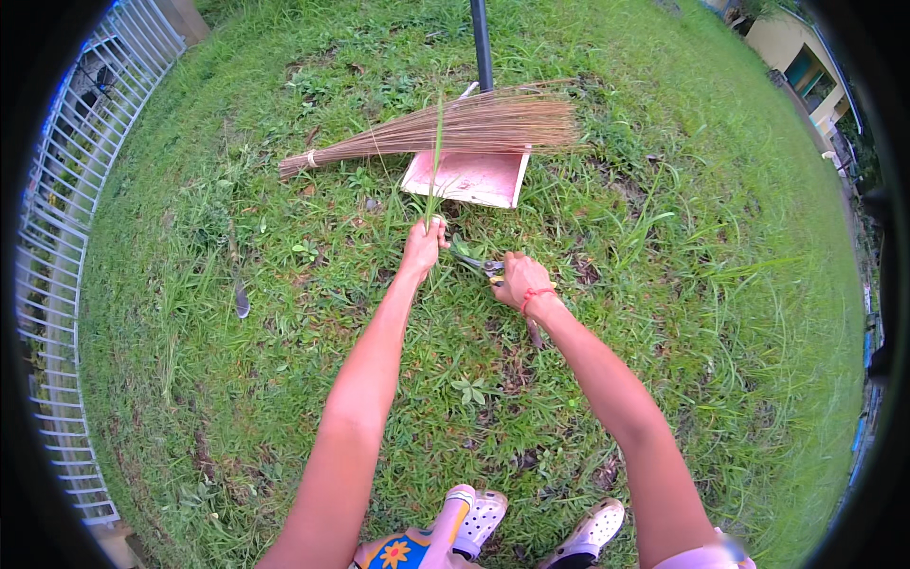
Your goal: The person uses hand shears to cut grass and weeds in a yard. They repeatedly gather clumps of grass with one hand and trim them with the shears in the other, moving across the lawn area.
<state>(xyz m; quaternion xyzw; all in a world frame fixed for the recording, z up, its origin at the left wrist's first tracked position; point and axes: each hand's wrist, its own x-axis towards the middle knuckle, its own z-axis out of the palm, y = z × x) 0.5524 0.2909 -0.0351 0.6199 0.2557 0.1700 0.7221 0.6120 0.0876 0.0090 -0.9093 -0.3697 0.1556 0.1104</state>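
Note:
My left hand [423,248] is closed around a bunch of long grass blades [435,180] that stand up above the fist. My right hand [523,281] grips a pair of garden shears [482,266] with a bit of yellow near the grip. Their metal blades point left, low in the grass just beside my left hand; whether the blades touch the stems I cannot make out. Beyond my hands, a stick broom [445,128] lies across a pink dustpan [471,177] with a long black handle [482,47].
A long thin tool with a metal tip [243,302] lies in the grass to the left. A white metal fence [71,228] runs along the left side. A pale building [791,52] is at the far right. My white clogs [595,531] stand on the lawn below.

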